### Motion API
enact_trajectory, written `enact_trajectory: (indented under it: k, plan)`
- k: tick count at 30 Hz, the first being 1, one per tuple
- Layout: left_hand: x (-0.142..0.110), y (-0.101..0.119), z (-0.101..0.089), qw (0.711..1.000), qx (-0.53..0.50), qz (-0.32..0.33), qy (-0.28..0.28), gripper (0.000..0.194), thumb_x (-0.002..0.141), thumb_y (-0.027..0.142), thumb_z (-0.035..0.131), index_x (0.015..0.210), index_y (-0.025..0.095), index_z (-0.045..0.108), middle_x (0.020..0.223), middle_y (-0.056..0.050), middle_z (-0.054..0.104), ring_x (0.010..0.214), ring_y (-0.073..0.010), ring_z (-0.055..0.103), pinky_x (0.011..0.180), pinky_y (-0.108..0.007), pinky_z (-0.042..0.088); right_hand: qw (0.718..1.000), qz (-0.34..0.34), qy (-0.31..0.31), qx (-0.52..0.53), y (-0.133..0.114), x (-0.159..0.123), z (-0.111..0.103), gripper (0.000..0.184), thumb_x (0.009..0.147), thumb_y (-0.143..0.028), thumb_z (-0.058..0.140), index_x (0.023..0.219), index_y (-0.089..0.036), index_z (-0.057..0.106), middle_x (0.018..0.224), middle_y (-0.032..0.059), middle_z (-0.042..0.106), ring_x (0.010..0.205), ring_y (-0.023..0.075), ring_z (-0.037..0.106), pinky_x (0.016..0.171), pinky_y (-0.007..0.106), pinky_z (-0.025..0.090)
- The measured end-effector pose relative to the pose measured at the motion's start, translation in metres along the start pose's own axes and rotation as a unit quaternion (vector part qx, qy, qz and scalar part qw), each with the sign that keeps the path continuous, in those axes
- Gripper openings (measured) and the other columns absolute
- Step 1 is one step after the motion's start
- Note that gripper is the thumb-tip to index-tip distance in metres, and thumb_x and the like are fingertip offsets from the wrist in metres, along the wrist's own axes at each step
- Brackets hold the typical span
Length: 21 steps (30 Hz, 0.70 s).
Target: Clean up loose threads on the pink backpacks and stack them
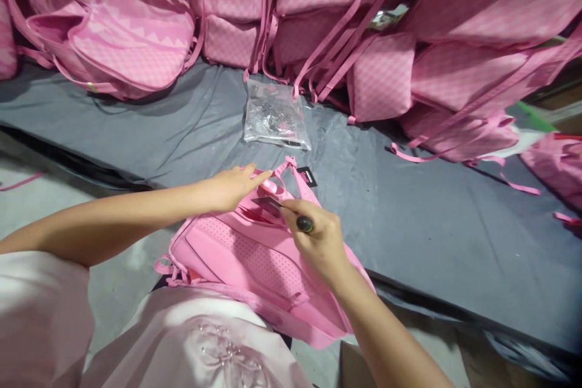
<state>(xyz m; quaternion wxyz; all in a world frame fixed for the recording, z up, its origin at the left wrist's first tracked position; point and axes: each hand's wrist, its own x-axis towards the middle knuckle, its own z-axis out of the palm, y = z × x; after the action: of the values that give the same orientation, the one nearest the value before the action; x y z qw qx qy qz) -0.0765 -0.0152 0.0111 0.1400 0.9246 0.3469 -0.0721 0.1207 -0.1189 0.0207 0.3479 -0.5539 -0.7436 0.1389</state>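
A pink backpack [245,254] lies back-side up on my lap and against the edge of the grey sheet [409,218]. My left hand [231,185] rests on its top near the carry loop, fingers pressed together on the fabric. My right hand [318,236] is closed round a small tool with a dark rounded handle [304,224]; its metal tip points left at a grey tag [268,203] on the backpack's top. A black tag [308,176] lies beside the loop.
A heap of pink backpacks [318,18] with loose straps fills the far side of the grey sheet. A clear plastic bag [275,114] of small parts lies in front of the heap. Bare floor shows at left.
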Motion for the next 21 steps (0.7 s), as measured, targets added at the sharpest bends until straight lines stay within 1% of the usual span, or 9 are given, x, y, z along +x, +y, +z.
enact_trajectory:
  k: [2,6,8,11,12,14,17,19,21]
  plan:
    - [-0.001,-0.001,0.001,1.0,-0.004,0.003,0.007,0.09,0.081,-0.002,0.044,0.159,0.03,0.011,0.147,-0.013,0.042,0.115,-0.0251,0.056,0.088,-0.033,0.048,1.0,-0.008,-0.017,-0.017,0.003,0.0,0.009,0.019,0.093,-0.02,0.053,0.087,-0.023,0.071,0.086,0.0049,0.072,0.082,0.0197,0.069,0.073,0.03,0.054]
    - [-0.002,-0.002,0.003,1.0,-0.007,0.006,0.011,0.091,0.081,-0.002,0.045,0.159,0.03,0.01,0.15,-0.013,0.039,0.116,-0.0255,0.055,0.089,-0.033,0.048,0.998,-0.016,-0.059,-0.035,0.005,-0.003,0.017,0.022,0.092,-0.013,0.05,0.093,-0.022,0.071,0.084,0.0042,0.072,0.078,0.0185,0.069,0.067,0.028,0.051]
    - [-0.002,-0.003,0.005,1.0,-0.015,0.008,0.015,0.092,0.08,-0.003,0.045,0.159,0.031,0.01,0.15,-0.013,0.039,0.117,-0.0261,0.055,0.089,-0.034,0.048,0.998,-0.018,-0.057,-0.032,0.006,-0.003,0.017,0.024,0.09,-0.01,0.05,0.096,-0.021,0.07,0.085,0.0033,0.074,0.079,0.018,0.07,0.068,0.026,0.051]
    - [0.0,-0.009,0.01,0.998,-0.054,0.015,0.023,0.093,0.08,-0.002,0.048,0.159,0.031,0.011,0.154,-0.012,0.036,0.123,-0.0273,0.054,0.095,-0.037,0.047,0.998,0.017,-0.049,-0.02,0.005,-0.001,0.017,0.026,0.087,-0.007,0.051,0.097,-0.021,0.071,0.09,0.0027,0.076,0.081,0.0169,0.071,0.072,0.025,0.051]
    - [0.0,-0.011,0.011,0.997,-0.075,0.017,0.024,0.093,0.08,0.0,0.05,0.159,0.031,0.011,0.156,-0.011,0.034,0.128,-0.0279,0.052,0.099,-0.038,0.047,0.997,0.037,-0.064,-0.022,0.005,0.0,0.018,0.028,0.086,-0.006,0.051,0.098,-0.021,0.071,0.091,0.0024,0.076,0.082,0.0168,0.072,0.072,0.024,0.05]
    - [-0.002,-0.016,0.015,0.991,-0.128,0.021,0.029,0.095,0.08,0.002,0.053,0.159,0.032,0.011,0.16,-0.01,0.031,0.138,-0.0281,0.044,0.107,-0.04,0.043,0.986,0.086,-0.133,-0.044,0.003,0.003,0.022,0.029,0.084,-0.005,0.054,0.097,-0.022,0.072,0.089,0.0014,0.076,0.08,0.0176,0.071,0.069,0.025,0.048]
    - [-0.014,-0.022,0.022,0.974,-0.212,0.04,0.066,0.086,0.085,0.007,0.052,0.159,0.03,0.015,0.163,-0.008,0.028,0.149,-0.0239,0.031,0.119,-0.041,0.032,0.956,0.147,-0.238,-0.091,-0.002,0.006,0.029,0.028,0.082,-0.006,0.056,0.095,-0.023,0.074,0.086,0.0004,0.076,0.08,0.0188,0.07,0.065,0.025,0.043]
    - [-0.029,-0.023,0.032,0.957,-0.268,0.04,0.105,0.073,0.093,0.017,0.048,0.159,0.027,0.018,0.165,-0.008,0.026,0.152,-0.0219,0.025,0.124,-0.041,0.025,0.949,0.146,-0.251,-0.121,-0.006,0.006,0.031,0.032,0.083,-0.004,0.055,0.098,-0.024,0.074,0.096,0.0018,0.075,0.088,0.0188,0.07,0.067,0.024,0.042]
    - [-0.047,-0.022,0.049,0.941,-0.313,-0.001,0.132,0.074,0.097,0.035,0.051,0.16,0.024,0.014,0.166,-0.01,0.023,0.153,-0.0242,0.024,0.125,-0.042,0.024,0.946,0.129,-0.251,-0.159,-0.01,0.005,0.031,0.035,0.084,-0.001,0.053,0.101,-0.023,0.074,0.106,0.0039,0.074,0.095,0.0191,0.068,0.069,0.024,0.042]
